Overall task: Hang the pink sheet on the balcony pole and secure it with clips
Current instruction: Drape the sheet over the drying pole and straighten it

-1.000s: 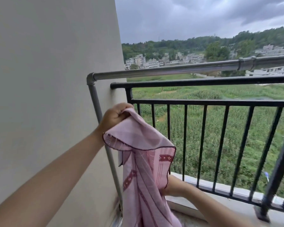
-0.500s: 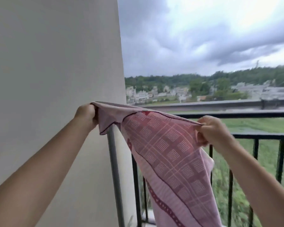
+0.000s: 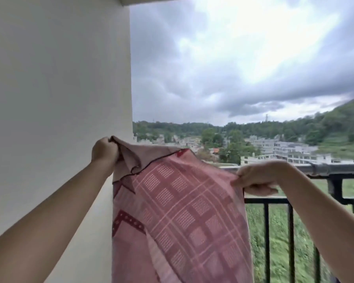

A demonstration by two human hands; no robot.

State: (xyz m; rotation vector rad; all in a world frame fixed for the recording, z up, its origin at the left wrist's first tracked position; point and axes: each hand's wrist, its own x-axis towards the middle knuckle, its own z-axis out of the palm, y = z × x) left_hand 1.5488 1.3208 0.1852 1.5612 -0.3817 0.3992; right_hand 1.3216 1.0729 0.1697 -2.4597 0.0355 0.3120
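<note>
The pink sheet [image 3: 178, 211] with a dark red checked pattern hangs spread in front of me, its top edge stretched between both hands. My left hand [image 3: 104, 149] grips the upper left corner beside the wall. My right hand [image 3: 258, 177] pinches the top edge on the right, level with the grey balcony pole [image 3: 339, 168]. The sheet hides the left part of the pole, so I cannot tell whether the cloth lies over it. No clips are in view.
A plain white wall [image 3: 55, 99] fills the left side. A black metal railing [image 3: 290, 231] with vertical bars runs below the pole on the right. Beyond it lie green fields, buildings and a cloudy sky.
Both hands have lifted the sheet from waist height up to pole level and pulled its top edge wide apart. The right hand moved further right along the pole.
</note>
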